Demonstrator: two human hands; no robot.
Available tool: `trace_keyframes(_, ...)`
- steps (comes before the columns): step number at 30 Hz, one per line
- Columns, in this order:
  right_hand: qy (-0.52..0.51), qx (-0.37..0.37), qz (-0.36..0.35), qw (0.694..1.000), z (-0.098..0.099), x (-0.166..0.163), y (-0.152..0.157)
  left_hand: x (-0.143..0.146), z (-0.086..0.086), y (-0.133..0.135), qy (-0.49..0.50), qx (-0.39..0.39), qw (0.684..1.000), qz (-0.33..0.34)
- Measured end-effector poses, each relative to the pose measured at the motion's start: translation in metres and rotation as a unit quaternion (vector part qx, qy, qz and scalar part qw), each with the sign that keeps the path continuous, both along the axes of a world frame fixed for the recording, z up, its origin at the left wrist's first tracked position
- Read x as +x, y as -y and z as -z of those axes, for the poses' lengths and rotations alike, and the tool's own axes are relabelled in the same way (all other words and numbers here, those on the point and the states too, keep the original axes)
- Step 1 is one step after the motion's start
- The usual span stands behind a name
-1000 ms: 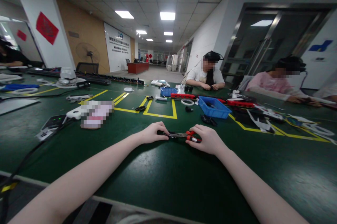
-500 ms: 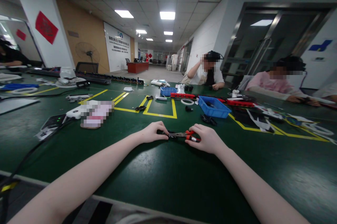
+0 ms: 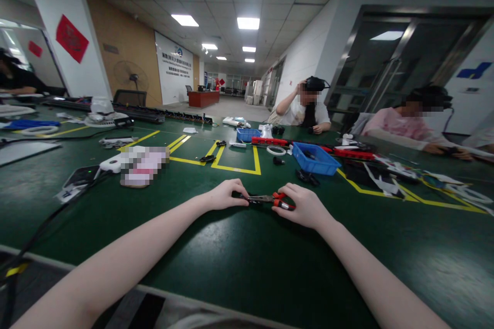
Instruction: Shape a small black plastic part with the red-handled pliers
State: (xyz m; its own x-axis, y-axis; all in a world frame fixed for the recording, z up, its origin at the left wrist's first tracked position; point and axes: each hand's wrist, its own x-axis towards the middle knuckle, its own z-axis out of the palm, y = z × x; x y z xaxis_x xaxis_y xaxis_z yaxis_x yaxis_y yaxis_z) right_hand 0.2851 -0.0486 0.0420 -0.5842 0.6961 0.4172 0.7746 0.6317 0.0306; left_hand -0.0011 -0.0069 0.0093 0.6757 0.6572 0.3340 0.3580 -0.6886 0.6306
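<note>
Both my hands rest on the green table (image 3: 247, 267), a little apart. My right hand (image 3: 304, 205) is closed round the red handles of a pair of pliers (image 3: 270, 198), whose metal jaws point left. My left hand (image 3: 224, 195) is closed on a small dark part at the tips of the jaws; the part is mostly hidden by my fingers.
A blue bin (image 3: 314, 159) and a smaller blue bin (image 3: 247, 134) stand beyond my hands, with a white tape ring (image 3: 276, 150) and black parts between. Power strips and cables (image 3: 81, 179) lie at the left. Two people sit across at the right.
My hands and the pliers have stayed in place. The person across the table has raised a hand to the head. The view has shifted slightly.
</note>
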Motion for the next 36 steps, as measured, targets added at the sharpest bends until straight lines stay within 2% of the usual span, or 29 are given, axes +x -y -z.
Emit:
trace_keyframes(12, 0.004, -0.012, 0.000, 1.000, -0.0060, 0.0006, 0.0008, 0.0015, 0.0011, -0.0007, 0.001, 0.003, 1.000, 0.000)
trace_keyframes(24, 0.001, -0.032, 0.012, 0.999, 0.0021, -0.0038, 0.0010, -0.0008, 0.0009, -0.0016, 0.006, 0.004, 1.000, 0.003)
trace_keyframes(36, 0.003, -0.023, -0.001, 1.000, -0.0032, 0.0000, 0.0003, 0.0016, 0.0013, -0.0017, 0.004, 0.001, 1.000, -0.002)
